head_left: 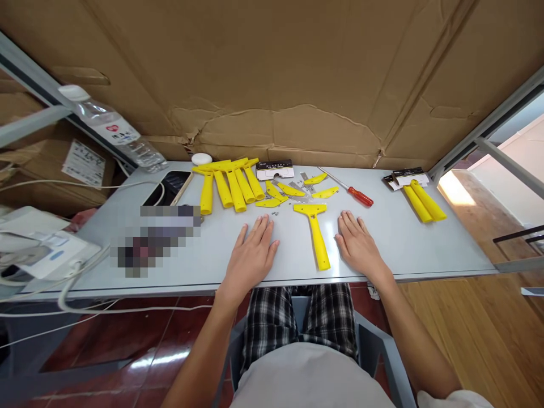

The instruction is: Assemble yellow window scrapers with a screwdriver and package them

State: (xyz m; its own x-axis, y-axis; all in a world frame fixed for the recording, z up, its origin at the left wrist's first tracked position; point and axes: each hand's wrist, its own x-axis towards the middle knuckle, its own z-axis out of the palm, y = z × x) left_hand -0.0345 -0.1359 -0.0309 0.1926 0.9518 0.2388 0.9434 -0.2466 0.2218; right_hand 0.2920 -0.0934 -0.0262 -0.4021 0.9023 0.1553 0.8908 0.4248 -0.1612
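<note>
My left hand (pixel 254 252) lies flat on the grey tabletop, fingers spread, holding nothing. Flat on the table too is my right hand (pixel 358 243), its fingers stretched out. Between them rests a yellow scraper handle (pixel 317 235) with a wide T-shaped head, touched by neither hand. Beyond the hands lie several curved yellow cover pieces (pixel 290 189), thin metal plates and tiny screws (pixel 274 213). A screwdriver (pixel 359 196) with a red handle lies past my right fingertips. Several more yellow handles (pixel 236 184) stand in a row of sorts, lying side by side at the back left.
Two yellow scrapers (pixel 420 201) with black-and-white packaging lie at the right. A black-and-white card (pixel 275 169) sits at the back. Leftward are a phone (pixel 168 188), a round white lid (pixel 202 158), a plastic bottle (pixel 114 130), white cables and a power strip (pixel 55 252). Cardboard (pixel 272 73) walls the back.
</note>
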